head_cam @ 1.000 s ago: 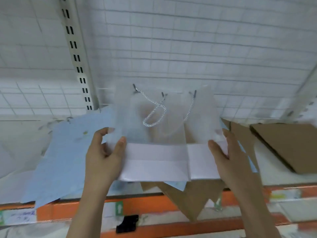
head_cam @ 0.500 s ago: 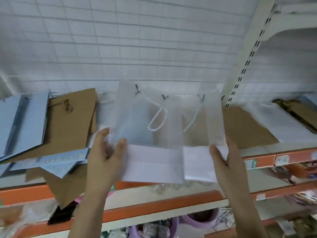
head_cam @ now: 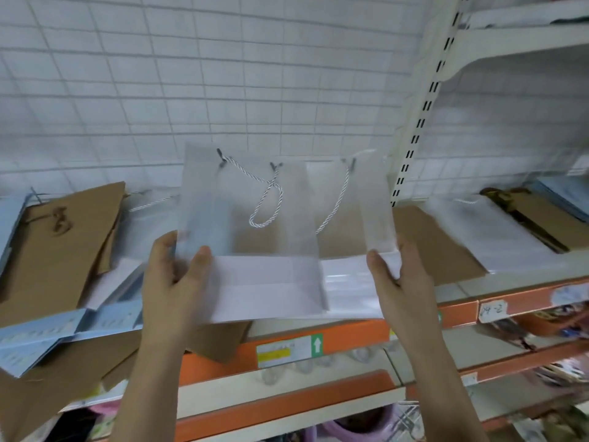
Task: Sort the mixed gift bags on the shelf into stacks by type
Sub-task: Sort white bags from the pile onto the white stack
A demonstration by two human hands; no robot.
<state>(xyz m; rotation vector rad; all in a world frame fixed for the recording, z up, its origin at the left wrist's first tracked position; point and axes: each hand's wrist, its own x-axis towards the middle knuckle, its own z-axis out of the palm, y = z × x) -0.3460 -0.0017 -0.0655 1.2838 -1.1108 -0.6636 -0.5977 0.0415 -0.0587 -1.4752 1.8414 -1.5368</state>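
Two flat translucent gift bags (head_cam: pixel 242 218) with white bottoms and twisted silver cord handles are held up side by side in front of the shelf. My left hand (head_cam: pixel 175 275) pinches the left bag's lower left corner. My right hand (head_cam: pixel 398 275) grips the lower right edge of the right translucent bag (head_cam: pixel 376 205). Behind them on the shelf (head_cam: pixel 459 291) lie brown paper bags (head_cam: pixel 63 237) at the left, light blue bags (head_cam: pixel 63 327) hanging over the front edge, another brown bag (head_cam: pixel 436 250) and a translucent stack (head_cam: pixel 497 231) at the right.
A white slotted upright (head_cam: pixel 417 122) divides the shelf bays, with a white upper shelf (head_cam: pixel 522 30) at the top right. A white wire grid backs the shelf. Orange price rails (head_cam: pixel 350 336) run along the front. More brown and blue bags (head_cam: pixel 541 208) lie at the far right; lower shelves hold goods.
The view has swung to the right along the shelf while both hands carry the two translucent bags that way. The right bay with its translucent stack has come into sight.
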